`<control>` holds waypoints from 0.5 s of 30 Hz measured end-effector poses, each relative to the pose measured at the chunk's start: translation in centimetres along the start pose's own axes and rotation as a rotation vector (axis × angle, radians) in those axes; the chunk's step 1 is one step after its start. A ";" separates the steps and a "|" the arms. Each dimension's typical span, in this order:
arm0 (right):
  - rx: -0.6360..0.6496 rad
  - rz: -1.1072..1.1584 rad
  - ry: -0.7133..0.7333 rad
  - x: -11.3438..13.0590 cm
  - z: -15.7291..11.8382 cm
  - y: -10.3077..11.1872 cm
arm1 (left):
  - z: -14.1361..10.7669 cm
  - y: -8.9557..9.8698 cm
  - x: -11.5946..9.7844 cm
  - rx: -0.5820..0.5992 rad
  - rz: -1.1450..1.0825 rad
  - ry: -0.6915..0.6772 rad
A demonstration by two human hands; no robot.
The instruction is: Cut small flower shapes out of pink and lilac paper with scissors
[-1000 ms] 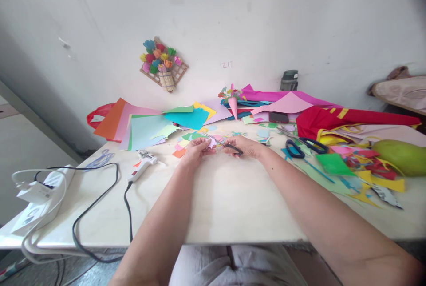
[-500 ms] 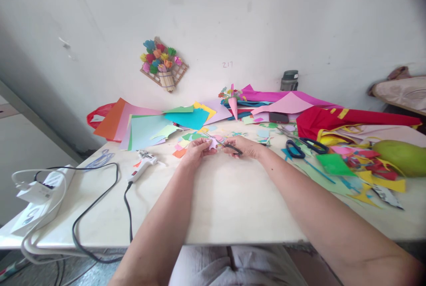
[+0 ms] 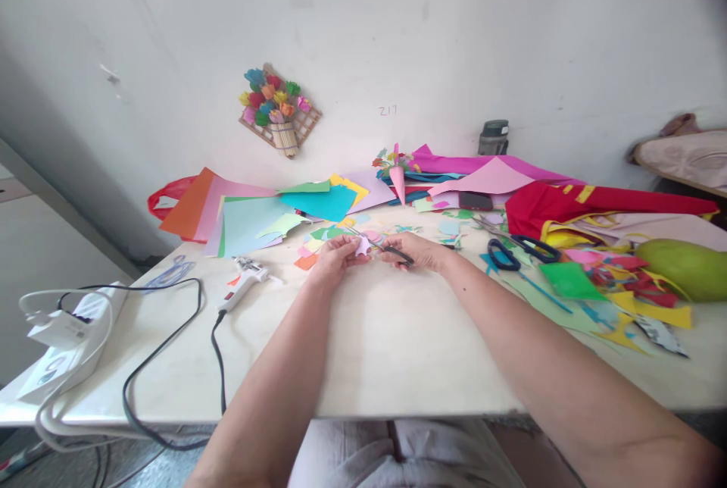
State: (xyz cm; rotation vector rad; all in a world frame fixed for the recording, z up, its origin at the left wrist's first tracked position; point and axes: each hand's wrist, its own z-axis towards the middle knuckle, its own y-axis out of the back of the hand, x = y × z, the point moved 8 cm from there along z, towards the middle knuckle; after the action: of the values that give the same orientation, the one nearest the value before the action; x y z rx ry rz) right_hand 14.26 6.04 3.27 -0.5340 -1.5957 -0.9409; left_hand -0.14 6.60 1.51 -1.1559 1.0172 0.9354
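Between the fingers of my left hand (image 3: 339,259) is a small piece of lilac paper (image 3: 363,246) with a notched edge. My right hand (image 3: 413,250) is closed around the dark handles of a pair of scissors (image 3: 400,254). The scissors' thin blades point up and left, right by the lilac paper; I cannot tell whether they touch it. Just beyond both hands lie scattered paper scraps (image 3: 325,233) in several colours.
Coloured paper sheets (image 3: 250,223) lie at the back left. A white glue gun (image 3: 243,287) and its black cord are left of my hands, near a power strip (image 3: 73,351). Right are larger scissors (image 3: 525,247), red cloth (image 3: 568,204), bright scraps and a green fruit-like object (image 3: 684,268).
The lilac paper has turned slightly in my left fingers, so its notched outline looks different. Both hands stay in nearly the same place, and the scissors have barely shifted.
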 end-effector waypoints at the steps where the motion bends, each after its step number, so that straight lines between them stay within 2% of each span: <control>1: -0.003 0.000 -0.006 0.0 0.0 0.0 | 0.0 -0.1 0.0 0.003 0.004 0.000; 15: -0.008 0.007 -0.015 0.0 0.1 0.0 | -0.1 -0.1 0.1 -0.015 0.018 0.013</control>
State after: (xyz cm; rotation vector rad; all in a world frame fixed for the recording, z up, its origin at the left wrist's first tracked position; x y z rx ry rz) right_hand 14.20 6.10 3.28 -0.5532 -1.6029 -0.9408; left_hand -0.04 6.45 1.47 -1.1685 1.0347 0.9523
